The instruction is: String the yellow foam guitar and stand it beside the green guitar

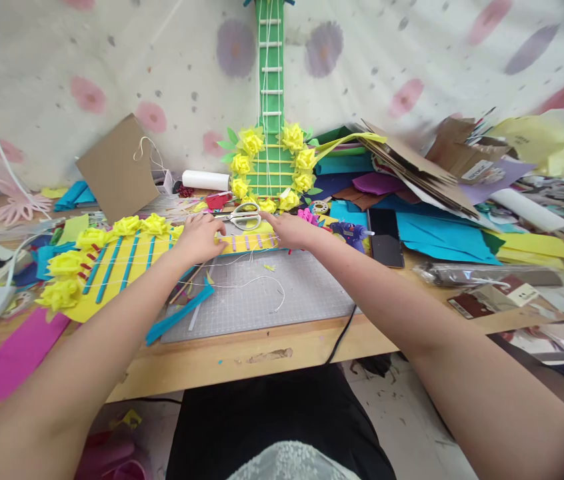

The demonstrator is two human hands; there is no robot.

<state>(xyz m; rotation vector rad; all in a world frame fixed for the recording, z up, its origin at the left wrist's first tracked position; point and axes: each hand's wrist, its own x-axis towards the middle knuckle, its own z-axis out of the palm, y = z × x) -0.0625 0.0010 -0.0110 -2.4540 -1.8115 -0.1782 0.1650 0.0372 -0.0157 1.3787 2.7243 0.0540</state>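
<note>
A yellow craft guitar (115,267) lies across the table, with yellow flowers, blue strips on its body and loose white strings. My left hand (199,237) is bent over its neck, thumb and fingertips against the strip and strings. At the far right end of the neck, my right hand (289,230) has its fingers closed around the edge; its thumb is partly hidden. Just behind the neck, between both hands, lie white-handled scissors (246,217). One white string (262,279) trails in a curve onto the grey cutting mat (302,293).
A green craft guitar (272,160) stands upright against the flowered curtain. To the right are a blue glue gun (349,232), a black phone (385,237) and stacked cardboard (417,167). A blue strip (182,313) crosses the mat's left edge. Magenta sheet (17,353) lies front left.
</note>
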